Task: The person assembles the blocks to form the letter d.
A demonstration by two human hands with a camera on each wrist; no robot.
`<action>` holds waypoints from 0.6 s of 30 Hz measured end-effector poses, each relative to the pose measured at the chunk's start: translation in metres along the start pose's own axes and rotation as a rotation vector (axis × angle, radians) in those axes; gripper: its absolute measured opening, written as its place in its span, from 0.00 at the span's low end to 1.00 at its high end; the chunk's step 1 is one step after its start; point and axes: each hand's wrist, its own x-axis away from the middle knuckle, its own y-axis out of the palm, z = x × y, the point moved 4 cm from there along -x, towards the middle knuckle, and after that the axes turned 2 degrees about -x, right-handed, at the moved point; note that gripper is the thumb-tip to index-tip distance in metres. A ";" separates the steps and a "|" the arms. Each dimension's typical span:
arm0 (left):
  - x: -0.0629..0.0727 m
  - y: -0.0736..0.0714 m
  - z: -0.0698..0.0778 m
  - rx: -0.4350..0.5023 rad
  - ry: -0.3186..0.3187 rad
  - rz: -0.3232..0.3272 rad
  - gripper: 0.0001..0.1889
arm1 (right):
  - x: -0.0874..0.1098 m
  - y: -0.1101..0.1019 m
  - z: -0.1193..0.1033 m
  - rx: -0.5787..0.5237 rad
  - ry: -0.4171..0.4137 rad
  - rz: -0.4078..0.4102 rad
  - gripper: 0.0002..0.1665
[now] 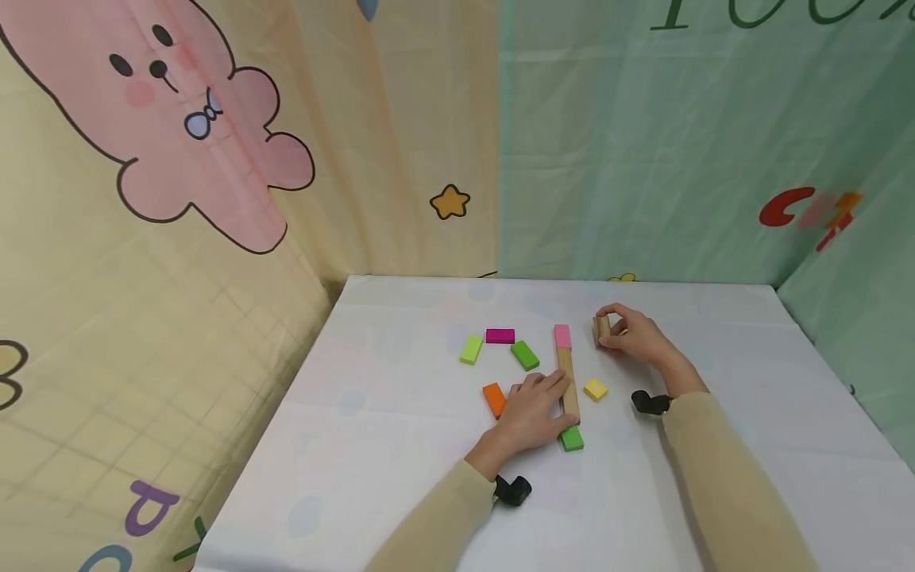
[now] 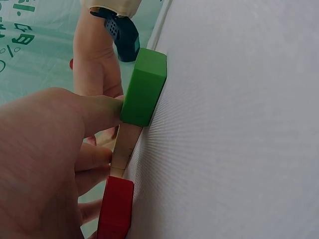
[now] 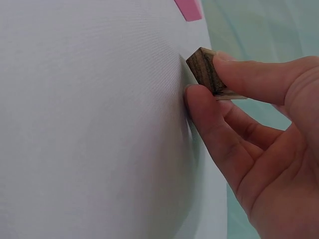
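My right hand (image 1: 641, 340) pinches a small wooden block (image 1: 601, 329) between thumb and fingers, near the far side of the table. In the right wrist view, dark streaked grain shows on that block (image 3: 203, 69). A narrow row on the table has a pink block (image 1: 562, 336) at its far end, plain wooden pieces (image 1: 569, 401) in the middle and a green block (image 1: 572, 439) at the near end. Fingers and thumb of my left hand (image 1: 529, 413) touch this row from its left side. The hand partly hides the wooden pieces.
Left of the row lie an orange block (image 1: 494, 400), a lime block (image 1: 471, 349), a magenta block (image 1: 500, 336) and a green block (image 1: 525, 355). A yellow block (image 1: 596, 389) lies just right of it. Printed curtains stand behind the white table (image 1: 343, 477).
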 end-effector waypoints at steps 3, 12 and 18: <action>0.001 -0.001 0.001 0.002 0.003 -0.004 0.36 | -0.003 0.000 -0.002 0.003 -0.003 0.003 0.31; 0.001 0.000 0.000 -0.006 0.001 0.002 0.36 | -0.015 0.002 -0.004 -0.017 0.009 -0.004 0.31; 0.001 0.000 0.000 -0.001 -0.014 -0.003 0.36 | -0.021 0.006 -0.009 -0.033 -0.003 -0.007 0.32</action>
